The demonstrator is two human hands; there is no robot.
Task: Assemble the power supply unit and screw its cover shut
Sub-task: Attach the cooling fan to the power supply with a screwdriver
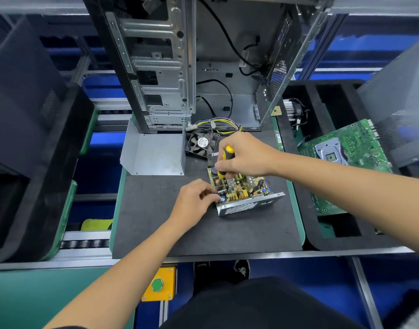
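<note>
PSU base (247, 203): open metal tray w/ circuit board (239, 186) inside, sits on dark mat (203, 229), right of mat centre. Perforated near wall faces the person, tilted a bit so its right end runs farther back.
PSU cover (154, 153): bent grey sheet-metal shell, lying open side up at far-left of mat, well apart from base, not fitted.
Fan (202, 143): black, loose, flat on mat just beyond base, between cover & right hand; label at hub.
Wire bundle (218, 125): yellow/black/purple leads w/ white plugs, far of fan, along the foot of the PC case.
Right hand (245, 156): fingers curled tight round screwdriver (225, 161) handle (yellow/black), held over far-left part of board, shaft pointing down toward near-left corner of tray. Tip hidden among components, can't tell what it touches.
Left hand (194, 201): at near-left corner of base, thumb & forefinger pinched together at the board edge by a blue capacitor; too small to tell what, if anything, is betw. them. Other fingers curled under.
PC case (156, 67): empty chassis standing upright at far edge of mat, open side toward the person, black cables inside.
Motherboard (346, 150): green, lying in black foam tray (305, 233) to the right of mat.
Heatsink/cooler (292, 110): in same tray, farther back.
Button box (159, 284): yellow w/ green button, below near edge of bench.
</note>
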